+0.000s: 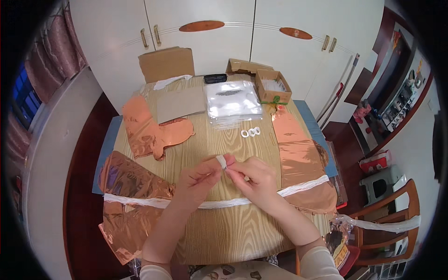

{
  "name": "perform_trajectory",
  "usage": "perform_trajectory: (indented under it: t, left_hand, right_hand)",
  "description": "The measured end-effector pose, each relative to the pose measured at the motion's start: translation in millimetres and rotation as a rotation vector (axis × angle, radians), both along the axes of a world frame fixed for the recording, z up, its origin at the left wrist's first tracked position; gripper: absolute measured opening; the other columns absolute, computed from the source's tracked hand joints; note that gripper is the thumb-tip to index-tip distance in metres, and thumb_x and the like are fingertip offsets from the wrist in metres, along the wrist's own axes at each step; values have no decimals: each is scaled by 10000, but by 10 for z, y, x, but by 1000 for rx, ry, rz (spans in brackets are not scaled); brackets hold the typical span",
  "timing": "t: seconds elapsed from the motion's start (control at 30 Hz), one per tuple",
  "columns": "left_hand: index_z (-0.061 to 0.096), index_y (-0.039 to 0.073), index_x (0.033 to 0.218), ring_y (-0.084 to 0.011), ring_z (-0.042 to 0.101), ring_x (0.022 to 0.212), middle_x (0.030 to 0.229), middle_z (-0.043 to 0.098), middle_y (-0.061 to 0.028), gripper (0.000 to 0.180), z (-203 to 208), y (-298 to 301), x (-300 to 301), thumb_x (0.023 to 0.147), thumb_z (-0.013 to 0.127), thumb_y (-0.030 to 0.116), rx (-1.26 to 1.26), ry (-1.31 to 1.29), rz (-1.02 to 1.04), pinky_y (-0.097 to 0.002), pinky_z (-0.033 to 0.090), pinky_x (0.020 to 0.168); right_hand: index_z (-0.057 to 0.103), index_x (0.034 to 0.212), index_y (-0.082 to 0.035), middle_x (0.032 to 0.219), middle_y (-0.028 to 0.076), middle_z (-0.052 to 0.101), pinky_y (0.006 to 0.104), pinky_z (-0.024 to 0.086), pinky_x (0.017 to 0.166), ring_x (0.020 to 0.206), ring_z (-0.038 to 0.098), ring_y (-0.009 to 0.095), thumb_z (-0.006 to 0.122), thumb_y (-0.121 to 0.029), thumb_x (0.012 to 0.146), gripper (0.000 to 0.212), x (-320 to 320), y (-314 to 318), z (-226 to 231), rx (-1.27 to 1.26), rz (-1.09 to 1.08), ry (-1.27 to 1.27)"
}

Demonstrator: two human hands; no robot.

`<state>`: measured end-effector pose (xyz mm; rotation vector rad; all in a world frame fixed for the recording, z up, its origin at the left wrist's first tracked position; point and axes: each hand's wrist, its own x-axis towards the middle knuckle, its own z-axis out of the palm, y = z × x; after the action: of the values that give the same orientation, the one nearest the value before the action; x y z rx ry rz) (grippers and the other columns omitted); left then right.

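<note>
Above the middle of the table, my left hand [201, 176] and my right hand [253, 177] meet at the fingertips. Between them they pinch a small white loop [221, 162], perhaps a ring of wound ribbon; the fingers partly cover it. Beneath my forearms a long bundle of white strands [228, 203] runs across the table from left to right. Three white rings [245, 133] lie just beyond my right hand. Flat rose-gold foil balloons rest on both sides: one balloon [140, 128] at far left, one [133, 179] at near left and another [298, 149] on the right.
At the back sit a stack of clear plastic bags [233, 100], a cardboard box [274, 88] with small white pieces, a black case [215, 78] and a grey-brown board [179, 103]. A wooden chair [406, 219] stands at right, with white strands across it. Cabinet doors [205, 46] rise behind the table.
</note>
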<state>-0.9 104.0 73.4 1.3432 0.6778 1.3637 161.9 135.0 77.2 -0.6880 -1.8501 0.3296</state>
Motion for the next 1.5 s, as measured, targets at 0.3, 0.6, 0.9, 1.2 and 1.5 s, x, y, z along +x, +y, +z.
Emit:
perform_trajectory:
  t: [0.3, 0.6, 0.9, 1.2, 1.5]
  left_hand:
    - [577, -21, 1064, -90, 540, 927, 1019, 600, -61, 224, 0, -25, 27, 849, 535, 26, -129, 213, 18, -230, 428, 819]
    - [625, 5, 942, -19, 500, 704, 780, 602, 18, 147, 68, -28, 22, 830, 596, 96, -257, 271, -53, -172, 404, 607]
    - [588, -8, 932, -79, 579, 782, 837, 620, -35, 134, 157, -36, -75, 843, 574, 92, -288, 149, -194, -208, 451, 700]
    - [553, 7, 918, -96, 580, 792, 842, 617, -54, 101, 137, -2, -130, 855, 543, 85, -265, 163, -300, -241, 450, 725]
    - [536, 30, 841, -83, 573, 729, 776, 610, -41, 56, 101, -2, -124, 827, 569, 73, -320, 139, -319, -221, 443, 669]
  right_hand:
    - [613, 699, -91, 597, 18, 508, 284, 395, 482, 545, 489, 183, 737, -155, 643, 151, 77, 52, 68, 128, -2, -74]
    - [619, 756, -78, 702, 46, 564, 293, 440, 588, 654, 544, 216, 711, -109, 652, 142, 131, 185, 47, 129, 197, -16]
    - [646, 838, -73, 801, 60, 633, 289, 475, 628, 714, 600, 209, 614, 18, 682, 183, 201, 178, 73, 16, 350, -105]
    - [648, 862, -53, 835, 42, 649, 274, 481, 632, 712, 612, 171, 610, -25, 767, 106, 188, 127, 60, -318, 453, -49]
    - [627, 811, -37, 735, 19, 617, 205, 457, 596, 655, 571, 79, 625, 1, 728, 91, 149, 109, -16, -552, 523, 52]
